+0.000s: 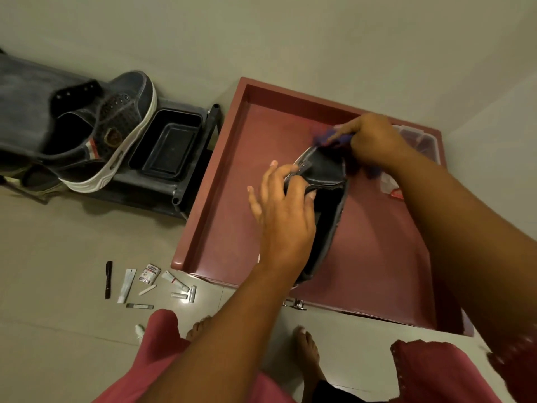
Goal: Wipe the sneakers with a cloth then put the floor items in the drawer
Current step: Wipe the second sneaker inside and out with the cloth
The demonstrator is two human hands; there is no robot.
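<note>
My left hand [283, 207] grips a dark sneaker [327, 199] by its collar, holding it over the open maroon drawer [220, 181]. My right hand [374, 138] presses a purple cloth [334, 138] against the sneaker's toe end. The second dark sneaker [116, 126], with a white sole, lies tilted on a dark shoe rack [162, 196] at the left. Several small floor items lie on the tiles below the drawer's left corner: a black pen [108, 279], small tubes [174, 280], a sachet [149, 273] and a razor [191, 293].
A black plastic tray [170, 144] sits on the rack beside the sneaker. A clear plastic box [418, 141] and a white-red packet [390, 184] lie in the drawer's far right. My bare feet [305, 341] stand on the beige tiles near the drawer's metal handle [296, 303].
</note>
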